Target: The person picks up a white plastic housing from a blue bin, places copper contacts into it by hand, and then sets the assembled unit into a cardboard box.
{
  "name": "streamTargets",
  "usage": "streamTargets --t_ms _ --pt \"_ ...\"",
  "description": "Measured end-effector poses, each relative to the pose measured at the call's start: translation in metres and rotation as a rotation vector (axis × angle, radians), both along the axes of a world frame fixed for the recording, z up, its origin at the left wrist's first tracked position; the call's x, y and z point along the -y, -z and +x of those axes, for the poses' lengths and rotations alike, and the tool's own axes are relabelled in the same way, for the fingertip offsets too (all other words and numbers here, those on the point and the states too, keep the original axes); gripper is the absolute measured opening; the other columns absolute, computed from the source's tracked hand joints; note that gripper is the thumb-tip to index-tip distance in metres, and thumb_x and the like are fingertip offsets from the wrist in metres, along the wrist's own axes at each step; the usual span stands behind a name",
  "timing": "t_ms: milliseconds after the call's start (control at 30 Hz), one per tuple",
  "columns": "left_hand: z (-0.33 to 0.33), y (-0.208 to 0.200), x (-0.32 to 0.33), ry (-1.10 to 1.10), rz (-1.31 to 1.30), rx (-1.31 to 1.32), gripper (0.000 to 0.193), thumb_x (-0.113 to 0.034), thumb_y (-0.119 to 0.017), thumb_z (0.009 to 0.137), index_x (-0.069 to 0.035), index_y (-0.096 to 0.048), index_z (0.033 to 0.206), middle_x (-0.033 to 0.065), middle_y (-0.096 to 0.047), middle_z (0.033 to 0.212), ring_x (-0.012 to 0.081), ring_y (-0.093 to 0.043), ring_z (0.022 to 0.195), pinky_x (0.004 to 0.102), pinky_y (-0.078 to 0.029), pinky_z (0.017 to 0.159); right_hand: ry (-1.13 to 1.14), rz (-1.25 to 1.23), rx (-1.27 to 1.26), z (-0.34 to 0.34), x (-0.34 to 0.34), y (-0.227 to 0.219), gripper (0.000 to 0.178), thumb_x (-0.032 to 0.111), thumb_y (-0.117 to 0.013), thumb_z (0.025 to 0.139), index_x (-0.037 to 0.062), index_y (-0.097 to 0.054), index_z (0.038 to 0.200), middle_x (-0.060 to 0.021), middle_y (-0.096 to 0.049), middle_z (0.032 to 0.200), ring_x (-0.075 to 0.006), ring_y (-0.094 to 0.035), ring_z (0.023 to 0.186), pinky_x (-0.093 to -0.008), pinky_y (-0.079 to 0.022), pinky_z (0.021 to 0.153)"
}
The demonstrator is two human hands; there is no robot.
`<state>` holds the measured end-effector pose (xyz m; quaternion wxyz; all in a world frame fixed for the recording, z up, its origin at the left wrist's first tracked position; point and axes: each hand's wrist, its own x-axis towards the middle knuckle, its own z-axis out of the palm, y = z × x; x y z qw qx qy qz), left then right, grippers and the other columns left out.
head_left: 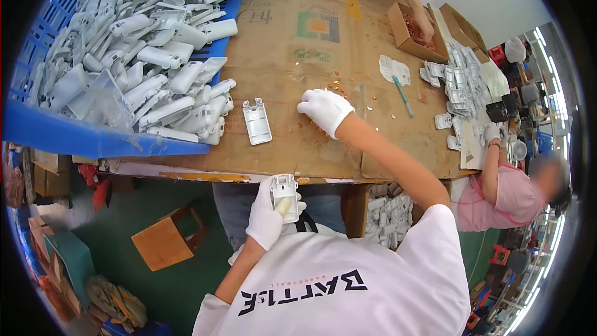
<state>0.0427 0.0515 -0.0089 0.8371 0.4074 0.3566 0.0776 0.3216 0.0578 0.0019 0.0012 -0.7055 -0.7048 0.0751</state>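
Gloved fingers of the left hand (pixel 266 221) grip a hollow white plastic casing (pixel 284 188), thumb across its face, just off the near edge of the cardboard-covered tabletop (pixel 273 56), above the wearer's lap. Past that edge, the right hand (pixel 324 112), also white-gloved, bends its fingers down over the middle of the tabletop, beside scattered small copper-coloured pieces (pixel 339 89); whether it pinches one cannot be told. To its left, a second casing (pixel 257 123) lies apart, near a blue crate (pixel 106 137) at the tabletop's left edge, heaped with white plastic shells (pixel 165 57). Toward the right edge are a green pen (pixel 403 96) and a paper sheet (pixel 395 70), then a pile of white casings (pixel 460 81). Near the far right corner, another person's bare hand (pixel 423 27) reaches into a cardboard box (pixel 398 30).

A slackened left grip could drop the casing into the lap or onto the floor, as no tabletop lies beneath it. A sweep of the right forearm could scatter the copper-coloured pieces; a bump to the crate could send shells sliding.

The right fingertips are hidden, the left hand covers part of its casing, the crate is cut off at the top, and the pieces are too small to identify.
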Motion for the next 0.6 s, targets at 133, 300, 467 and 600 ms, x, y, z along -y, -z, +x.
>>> streamTargets --t_ms 133,300,467,600 --pt "0.006 -0.002 -0.008 -0.036 0.152 -0.132 0.029 -0.001 -0.047 0.095 0.0 -0.05 0.124 0.0142 -0.067 0.099 0.0236 -0.071 0.08 0.0344 -0.06 0.071 0.263 -0.178 -0.053 -0.012 -0.008 -0.008 0.016 0.005 -0.065 0.079 0.0044 -0.063 0.095 -0.0184 -0.063 0.103 -0.0363 -0.063 0.1 -0.0413 -0.054 0.083" --pt "0.016 0.002 -0.001 -0.249 0.1 0.01 0.023 -0.006 -0.047 0.096 -0.002 -0.049 0.119 0.0144 -0.068 0.097 0.0242 -0.071 0.086 0.0352 -0.058 0.076 0.414 0.216 -0.552 -0.04 0.018 -0.041 0.014 0.005 -0.062 0.081 0.0062 -0.063 0.095 -0.0126 -0.064 0.091 -0.0278 -0.064 0.087 -0.036 -0.052 0.077" --pt "0.013 -0.012 0.014 -0.093 0.683 -0.274 0.025 -0.005 -0.05 0.094 -0.003 -0.048 0.118 0.0197 -0.066 0.099 0.0362 -0.066 0.095 0.0409 -0.051 0.079 0.386 0.42 -0.776 -0.137 0.067 -0.029 0.019 0.002 -0.069 0.071 0.0092 -0.063 0.088 -0.0098 -0.056 0.087 -0.0296 -0.058 0.082 -0.0383 -0.049 0.072" --pt "0.008 -0.015 0.028 -0.059 0.712 -0.326 0.022 -0.011 -0.051 0.094 -0.005 -0.047 0.115 0.0235 -0.064 0.096 0.0426 -0.063 0.093 0.0455 -0.049 0.075 0.483 0.536 -0.573 -0.164 0.08 -0.009 0.022 0.003 -0.072 0.066 0.0118 -0.064 0.085 -0.0084 -0.053 0.086 -0.0299 -0.054 0.086 -0.0407 -0.047 0.072"
